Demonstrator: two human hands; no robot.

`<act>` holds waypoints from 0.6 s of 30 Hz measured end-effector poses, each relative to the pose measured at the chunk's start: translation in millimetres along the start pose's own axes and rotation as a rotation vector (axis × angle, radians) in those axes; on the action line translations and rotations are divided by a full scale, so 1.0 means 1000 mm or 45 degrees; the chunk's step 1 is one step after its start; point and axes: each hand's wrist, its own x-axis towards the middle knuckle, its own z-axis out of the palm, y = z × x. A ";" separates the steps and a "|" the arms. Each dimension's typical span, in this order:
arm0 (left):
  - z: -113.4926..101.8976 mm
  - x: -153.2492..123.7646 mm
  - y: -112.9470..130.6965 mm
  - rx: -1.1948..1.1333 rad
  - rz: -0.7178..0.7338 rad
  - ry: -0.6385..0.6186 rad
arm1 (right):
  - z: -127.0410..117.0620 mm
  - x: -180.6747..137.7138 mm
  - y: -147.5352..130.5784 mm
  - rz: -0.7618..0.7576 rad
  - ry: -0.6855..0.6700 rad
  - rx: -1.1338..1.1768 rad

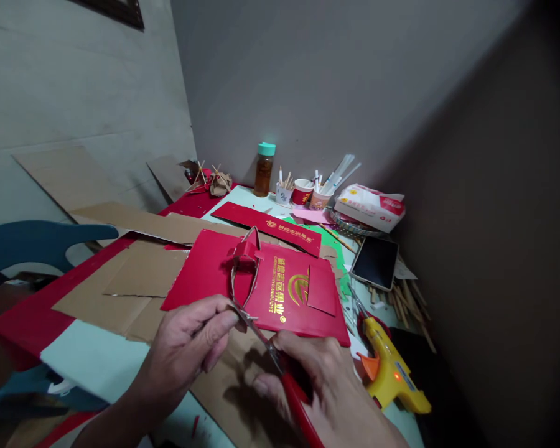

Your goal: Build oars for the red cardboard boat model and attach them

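Observation:
Between the fingers of my left hand [196, 336] is pinched the near end of a bent cardboard strip [236, 283], which curves up into a loop with a red folded piece [246, 250] at its far part. My right hand [326, 379] is closed on red-handled scissors [295, 398]. The blades reach up and left to the strip, close to my left fingertips. Behind and beneath lies a red cardboard panel [205, 261] with gold lettering. A smaller red rectangle [322, 289] rests on its right part.
A yellow hot glue gun [394, 373] with a lit orange light lies at right, near a phone [376, 261] and wooden sticks [404, 305]. At the back stand a teal-lidded bottle [264, 169], cups [302, 191] and a tissue pack [371, 208]. Cardboard sheets [140, 274] cover the left; a blue chair [42, 239] adjoins.

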 end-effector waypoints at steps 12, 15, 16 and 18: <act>-0.003 0.001 0.002 0.175 0.137 -0.129 | 0.000 0.001 0.008 0.050 -0.148 0.068; -0.006 0.004 0.001 0.183 0.205 -0.195 | 0.000 -0.001 0.006 -0.026 -0.078 0.098; -0.007 0.005 0.001 0.183 0.210 -0.206 | 0.000 -0.001 0.005 -0.046 -0.065 0.116; -0.009 0.005 -0.001 0.156 0.174 -0.205 | -0.001 0.000 0.003 -0.081 -0.038 0.159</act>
